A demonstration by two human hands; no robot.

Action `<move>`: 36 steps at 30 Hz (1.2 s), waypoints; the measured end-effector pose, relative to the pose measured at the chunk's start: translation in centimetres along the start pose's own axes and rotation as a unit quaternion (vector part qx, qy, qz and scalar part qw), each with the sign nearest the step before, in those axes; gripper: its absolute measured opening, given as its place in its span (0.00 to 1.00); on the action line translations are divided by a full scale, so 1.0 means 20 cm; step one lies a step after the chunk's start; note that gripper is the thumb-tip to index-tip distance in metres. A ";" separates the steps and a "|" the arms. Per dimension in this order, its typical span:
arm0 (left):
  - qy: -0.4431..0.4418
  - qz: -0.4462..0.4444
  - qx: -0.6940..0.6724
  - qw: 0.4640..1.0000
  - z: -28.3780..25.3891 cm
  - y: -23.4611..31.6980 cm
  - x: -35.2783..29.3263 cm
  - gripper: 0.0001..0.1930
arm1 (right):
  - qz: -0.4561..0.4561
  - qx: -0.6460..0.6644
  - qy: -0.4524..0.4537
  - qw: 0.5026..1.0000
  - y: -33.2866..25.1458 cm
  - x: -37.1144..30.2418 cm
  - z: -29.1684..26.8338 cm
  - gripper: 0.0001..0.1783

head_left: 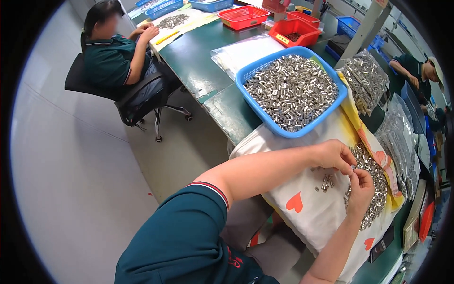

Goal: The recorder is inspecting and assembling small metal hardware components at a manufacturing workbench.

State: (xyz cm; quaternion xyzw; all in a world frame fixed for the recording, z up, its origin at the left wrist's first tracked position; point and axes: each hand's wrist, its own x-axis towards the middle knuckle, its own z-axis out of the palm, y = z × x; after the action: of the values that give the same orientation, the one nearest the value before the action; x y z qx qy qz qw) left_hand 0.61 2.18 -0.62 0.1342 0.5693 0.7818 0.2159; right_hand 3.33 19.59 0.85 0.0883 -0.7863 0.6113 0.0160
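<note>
Nearest me, my teal sleeve (189,236) leads up the left arm to my left hand (336,155), fingers pinched on a small metal piece (352,166). My right hand (360,188), at five o'clock from it, pinches the same piece from below. Both work over a white cloth (307,208) with red hearts on the table (208,57). A few loose pieces (326,182) lie at nine o'clock from my right hand; a heap (376,189) lies at three o'clock. At twelve o'clock sits a full blue basket (293,90).
</note>
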 end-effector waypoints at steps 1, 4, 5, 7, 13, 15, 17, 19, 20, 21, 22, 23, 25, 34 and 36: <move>0.006 0.001 0.003 1.000 0.00 0.00 0.00 0.15 | -0.007 -0.014 0.011 1.000 0.00 0.00 0.00 0.04; 0.021 0.060 0.019 0.998 0.00 -0.03 0.02 0.14 | -0.078 -0.159 0.041 0.983 -0.05 -0.02 0.05 0.04; 0.027 0.060 0.023 0.998 -0.01 -0.04 0.03 0.14 | -0.141 -0.267 0.060 0.951 -0.06 -0.02 0.07 0.05; 0.037 0.060 0.121 0.990 -0.01 -0.03 0.02 0.14 | -0.162 -0.287 0.065 0.942 -0.06 -0.02 0.08 0.06; 0.032 0.028 0.048 0.998 0.00 -0.01 -0.01 0.13 | -0.146 -0.241 0.072 0.957 -0.02 -0.03 0.08 0.05; 0.023 0.016 0.006 1.000 0.02 -0.01 -0.01 0.13 | -0.124 -0.233 0.077 0.961 -0.05 -0.05 0.07 0.05; 0.018 0.038 0.023 0.999 0.06 -0.01 0.01 0.14 | -0.133 -0.243 0.087 0.957 -0.04 -0.06 0.04 0.05; 0.042 0.100 0.154 0.982 0.05 -0.03 0.05 0.15 | -0.132 -0.248 0.081 0.956 -0.02 -0.05 0.01 0.05; 0.044 0.092 0.155 0.983 0.04 -0.02 0.04 0.16 | -0.111 -0.254 0.071 0.958 -0.04 -0.04 0.00 0.05; 0.049 0.082 0.157 0.983 0.00 -0.01 0.00 0.17 | -0.120 -0.254 0.045 0.959 -0.06 -0.04 0.04 0.05; 0.055 0.075 0.187 0.978 -0.03 0.00 -0.02 0.17 | -0.125 -0.230 0.029 0.965 -0.05 -0.03 0.06 0.05; 0.055 0.037 0.149 0.987 -0.05 0.01 -0.05 0.18 | -0.086 -0.218 0.009 0.972 -0.07 -0.02 0.08 0.05; 0.043 -0.007 0.123 0.991 -0.06 0.03 -0.04 0.19 | -0.112 -0.196 0.034 0.974 -0.09 -0.02 0.11 0.04; 0.000 -0.058 0.055 0.997 -0.01 0.04 -0.01 0.16 | -0.068 -0.200 0.027 0.977 -0.12 -0.05 0.02 0.04; -0.014 -0.062 0.061 0.996 -0.01 0.04 -0.01 0.16 | 0.034 -0.108 -0.009 0.994 -0.11 -0.03 -0.01 0.05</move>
State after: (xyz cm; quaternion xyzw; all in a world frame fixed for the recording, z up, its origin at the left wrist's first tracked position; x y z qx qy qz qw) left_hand 0.60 1.74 0.07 0.1223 0.6199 0.7290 0.2633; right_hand 4.29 19.27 2.95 0.0647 -0.8501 0.5226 -0.0025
